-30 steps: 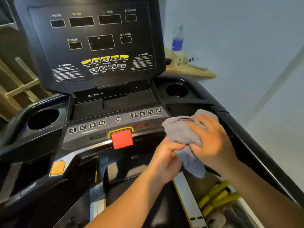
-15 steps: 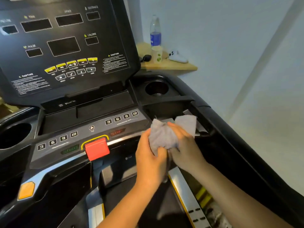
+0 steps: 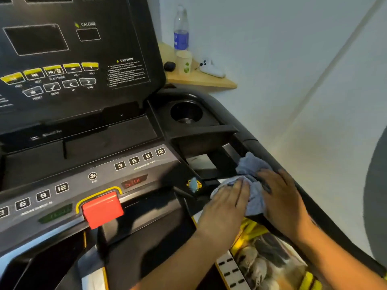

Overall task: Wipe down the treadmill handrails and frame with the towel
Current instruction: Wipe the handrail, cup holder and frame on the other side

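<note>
A crumpled grey-blue towel lies on the black treadmill frame where the right handrail meets the console tray. My left hand lies flat on the towel's left part with its fingers straight. My right hand presses on the towel's right part, its fingers spread over the cloth at the handrail's inner edge. Its thumb is hidden. The towel's lower edge hangs down between my two hands.
The console panel rises at the upper left, with a red stop key below it and a cup holder to its right. A corner shelf holds a water bottle, a cup and a white controller. The wall runs close along the handrail.
Both hands carried the towel to the right and down onto the frame by the right handrail. Their grip on the bunched cloth gave way to flat pressing. My view swung right.
</note>
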{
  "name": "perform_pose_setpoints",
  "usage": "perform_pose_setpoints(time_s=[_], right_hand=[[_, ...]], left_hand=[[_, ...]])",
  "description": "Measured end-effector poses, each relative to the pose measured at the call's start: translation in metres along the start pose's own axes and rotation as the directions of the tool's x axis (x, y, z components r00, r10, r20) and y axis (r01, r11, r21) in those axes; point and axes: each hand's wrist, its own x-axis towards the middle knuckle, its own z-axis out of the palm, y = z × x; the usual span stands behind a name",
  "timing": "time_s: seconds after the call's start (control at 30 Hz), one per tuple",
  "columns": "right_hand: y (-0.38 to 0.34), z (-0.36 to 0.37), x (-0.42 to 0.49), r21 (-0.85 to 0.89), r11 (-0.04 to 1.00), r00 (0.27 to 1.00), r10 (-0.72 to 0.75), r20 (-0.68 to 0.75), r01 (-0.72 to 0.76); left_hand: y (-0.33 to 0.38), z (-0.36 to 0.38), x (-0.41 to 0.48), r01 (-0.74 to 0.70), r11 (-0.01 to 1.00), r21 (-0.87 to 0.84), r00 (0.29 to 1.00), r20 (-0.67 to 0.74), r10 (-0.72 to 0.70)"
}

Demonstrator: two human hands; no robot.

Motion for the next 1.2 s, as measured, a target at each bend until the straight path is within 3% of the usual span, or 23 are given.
perform_pose_setpoints(time_s=[0.13,0.23,0.37,0.5,0.6,0.67,0.77,0.9,1.03,1.13,1.2], right_hand=[[0.006,-0.02,-0.012,-0.092,0.993,0.996,0.079,0.028,-0.076],[-0.006,-0.019,-0.005,-0.263,0.964,0.992,-0.004,0.124,0.037],[-0.008,-0.019,0.022,-0.288,0.957,0.972,0.052,0.23,0.017],[-0.014,-0.01,0.058,-0.34,0.931,0.946,-0.014,0.322,0.13],[-0.018,0.008,0.098,-0.283,0.935,0.944,-0.124,0.306,0.215],[-0.027,0.019,0.122,-0.264,0.93,0.947,-0.187,0.26,0.256],[-0.03,0.011,0.133,-0.249,0.931,0.948,-0.206,0.241,0.266],[-0.007,-0.011,0.106,-0.181,0.957,0.924,-0.155,0.35,0.229],[0.019,-0.026,0.061,-0.038,0.972,0.909,-0.203,0.365,0.232],[0.019,-0.033,0.061,-0.022,0.973,0.877,-0.197,0.439,0.23],[0.004,-0.028,0.083,-0.056,0.939,0.851,-0.28,0.445,0.338]], left_hand=[[-0.003,-0.006,0.015,0.03,1.0,0.002,1.0,-0.01,-0.03],[-0.009,-0.02,0.021,0.022,0.999,0.04,0.998,0.059,-0.025],[-0.009,-0.029,0.022,0.008,0.996,0.094,1.0,0.0,-0.008],[-0.012,-0.03,0.029,0.079,0.981,0.179,0.994,0.056,-0.09],[-0.016,-0.029,0.041,0.287,0.941,0.179,0.952,0.056,-0.301],[-0.024,-0.028,0.048,0.368,0.903,0.22,0.904,0.144,-0.403],[-0.024,-0.016,0.061,0.405,0.884,0.233,0.899,0.076,-0.431],[-0.012,-0.002,0.053,0.223,0.914,0.339,0.96,0.085,-0.265],[-0.003,0.0,0.055,0.264,0.945,0.195,0.96,0.039,-0.277],[-0.002,0.005,0.062,0.265,0.949,0.169,0.962,0.025,-0.273],[-0.009,0.007,0.063,0.288,0.943,0.17,0.956,0.001,-0.292]])
